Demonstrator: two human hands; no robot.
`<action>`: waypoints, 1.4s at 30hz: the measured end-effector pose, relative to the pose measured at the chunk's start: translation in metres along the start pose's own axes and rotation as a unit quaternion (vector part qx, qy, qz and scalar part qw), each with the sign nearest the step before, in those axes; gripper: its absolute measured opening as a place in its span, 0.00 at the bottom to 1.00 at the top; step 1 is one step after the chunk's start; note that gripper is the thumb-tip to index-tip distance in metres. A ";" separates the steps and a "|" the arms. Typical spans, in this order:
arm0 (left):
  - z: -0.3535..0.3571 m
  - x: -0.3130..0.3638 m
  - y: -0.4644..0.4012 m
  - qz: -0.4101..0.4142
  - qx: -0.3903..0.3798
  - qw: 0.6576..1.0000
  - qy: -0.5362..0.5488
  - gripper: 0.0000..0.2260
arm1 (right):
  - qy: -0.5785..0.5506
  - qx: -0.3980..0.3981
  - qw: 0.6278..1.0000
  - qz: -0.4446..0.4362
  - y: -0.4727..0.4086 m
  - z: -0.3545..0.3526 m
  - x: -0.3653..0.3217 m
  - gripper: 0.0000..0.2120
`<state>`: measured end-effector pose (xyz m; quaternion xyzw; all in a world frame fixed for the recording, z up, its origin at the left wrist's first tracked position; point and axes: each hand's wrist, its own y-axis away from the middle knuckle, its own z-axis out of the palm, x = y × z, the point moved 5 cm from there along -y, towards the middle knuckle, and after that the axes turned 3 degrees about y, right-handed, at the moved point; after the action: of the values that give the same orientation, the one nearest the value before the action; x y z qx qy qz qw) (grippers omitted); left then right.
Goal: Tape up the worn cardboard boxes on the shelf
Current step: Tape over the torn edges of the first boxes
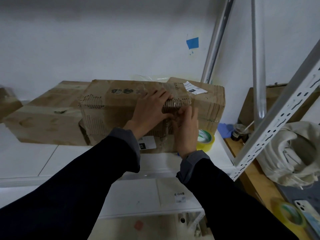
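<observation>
Cardboard box, scuffed and torn along its edges, sits on the white shelf with its long side facing the person, a clear strip of tape wrapped over its top front edge. The left hand lies flat and spread on the box, fingers pressing the tape down at the edge. The right hand is open against the front face just below, fingertips smoothing the tape there; neither hand grips anything. A second, flatter box lies just behind and to the left, touching the first. A yellowish tape roll stands on the shelf beside the right wrist, close to the box's right end. Another tape roll rests lower right, next to a phone.
</observation>
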<state>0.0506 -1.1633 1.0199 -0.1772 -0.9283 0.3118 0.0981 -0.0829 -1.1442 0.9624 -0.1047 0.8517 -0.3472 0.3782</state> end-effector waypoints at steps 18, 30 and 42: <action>0.026 0.007 0.026 0.029 0.001 0.994 -0.109 0.56 | -0.093 -0.089 0.989 -0.072 -0.036 -0.002 0.028 0.44; 0.015 0.009 0.023 0.032 -0.007 0.995 -0.093 0.50 | -0.145 -0.196 0.964 0.103 0.023 0.050 0.095 0.64; 0.021 0.017 0.011 0.003 0.039 0.996 -0.086 0.35 | -0.031 -0.247 0.967 0.048 -0.014 0.004 0.099 0.34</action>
<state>0.0320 -1.1605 0.9978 -0.1488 -0.9199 0.3621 0.0237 -0.1494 -1.2002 0.9132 -0.1644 0.9030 -0.1042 0.3831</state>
